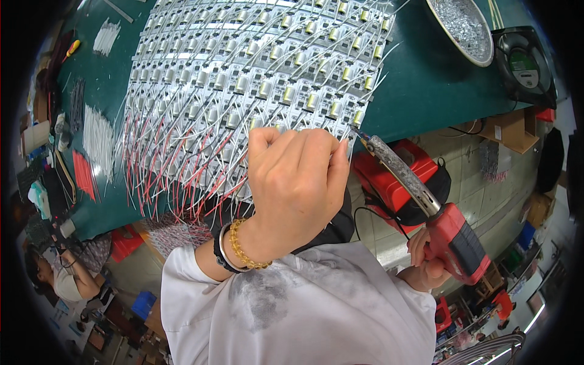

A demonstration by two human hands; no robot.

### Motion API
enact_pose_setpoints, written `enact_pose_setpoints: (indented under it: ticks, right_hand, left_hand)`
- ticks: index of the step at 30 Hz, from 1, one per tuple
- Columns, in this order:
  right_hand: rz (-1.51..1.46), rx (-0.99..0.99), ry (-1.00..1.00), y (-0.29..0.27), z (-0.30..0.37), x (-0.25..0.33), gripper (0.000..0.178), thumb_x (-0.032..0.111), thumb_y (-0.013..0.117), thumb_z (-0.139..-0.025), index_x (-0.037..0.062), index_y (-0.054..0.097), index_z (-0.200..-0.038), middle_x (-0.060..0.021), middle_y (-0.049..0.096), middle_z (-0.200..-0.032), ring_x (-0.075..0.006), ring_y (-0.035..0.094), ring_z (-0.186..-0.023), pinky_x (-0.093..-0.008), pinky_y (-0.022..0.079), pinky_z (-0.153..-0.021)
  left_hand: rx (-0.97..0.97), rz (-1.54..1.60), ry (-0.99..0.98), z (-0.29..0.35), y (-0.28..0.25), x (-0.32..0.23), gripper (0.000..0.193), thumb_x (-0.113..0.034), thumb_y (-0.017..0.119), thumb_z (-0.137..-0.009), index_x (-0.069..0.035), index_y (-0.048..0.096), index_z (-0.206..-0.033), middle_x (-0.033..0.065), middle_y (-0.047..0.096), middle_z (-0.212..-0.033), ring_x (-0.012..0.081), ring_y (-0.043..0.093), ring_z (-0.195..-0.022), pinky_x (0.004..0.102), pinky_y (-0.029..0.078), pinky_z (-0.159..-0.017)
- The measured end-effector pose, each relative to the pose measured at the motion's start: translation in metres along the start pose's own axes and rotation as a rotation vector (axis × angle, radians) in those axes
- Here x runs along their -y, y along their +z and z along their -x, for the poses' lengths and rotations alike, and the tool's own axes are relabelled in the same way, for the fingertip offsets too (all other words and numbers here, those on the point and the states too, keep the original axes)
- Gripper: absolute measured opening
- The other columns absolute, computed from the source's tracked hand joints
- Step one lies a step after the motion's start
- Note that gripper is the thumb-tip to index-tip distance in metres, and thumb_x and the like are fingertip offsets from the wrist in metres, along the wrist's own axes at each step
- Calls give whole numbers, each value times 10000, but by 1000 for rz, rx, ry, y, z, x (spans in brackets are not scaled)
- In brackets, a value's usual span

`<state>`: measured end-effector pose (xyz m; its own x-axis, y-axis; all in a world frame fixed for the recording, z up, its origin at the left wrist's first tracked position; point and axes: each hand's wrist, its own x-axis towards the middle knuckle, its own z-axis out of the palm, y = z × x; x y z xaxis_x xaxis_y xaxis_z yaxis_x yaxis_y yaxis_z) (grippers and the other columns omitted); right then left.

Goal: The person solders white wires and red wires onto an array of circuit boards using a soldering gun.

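My left hand (298, 176) is closed above the near right edge of a large panel of small white circuit boards (201, 76). Its fingertips point away from me, and whatever they pinch is hidden. Rows of silver cylindrical components stand on the panel, with many white wires across it. Red and white wires (176, 176) hang over its near left side. My right hand (426, 271) grips the red and black handle of a soldering gun (457, 242). The iron's long metal barrel slants up and left, and its tip is at the panel's right corner, close to my left fingers.
A round pan of silvery bits (462, 30) and a black fan (523, 67) stand at the far right of the green table (426, 85). Bundles of white wires (98, 143) and red wires (84, 173) lie left. Red stools (395, 176) stand below. Another person (76, 280) sits at lower left.
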<state>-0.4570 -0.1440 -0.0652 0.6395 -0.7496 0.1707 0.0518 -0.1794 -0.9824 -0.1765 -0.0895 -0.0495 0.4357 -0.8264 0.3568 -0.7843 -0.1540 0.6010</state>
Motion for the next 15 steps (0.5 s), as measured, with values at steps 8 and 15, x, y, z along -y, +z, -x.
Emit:
enact_pose_setpoints:
  ticks: [8,15]
  right_hand:
    - [-93,-212,83,17,-6,13,466,410,706,-839,77,471,-614,0,454,-501,-108,443,-408,-237,335,-426]
    - [-77,-6,66,28,-15,16,855,637,530,-872,-111,421,-1272,9,444,-489,-106,430,-392,-261,374,-436]
  left_hand:
    - [-9,22,3,1,5,-2,192,-17,724,-759,-91,559,-694,-19,537,-589,160,483,-511,330,320,-658]
    - [-58,42,15,-3,4,6,183,-37,726,-755,-92,562,-693,-4,548,-601,182,500,-530,350,328,-652]
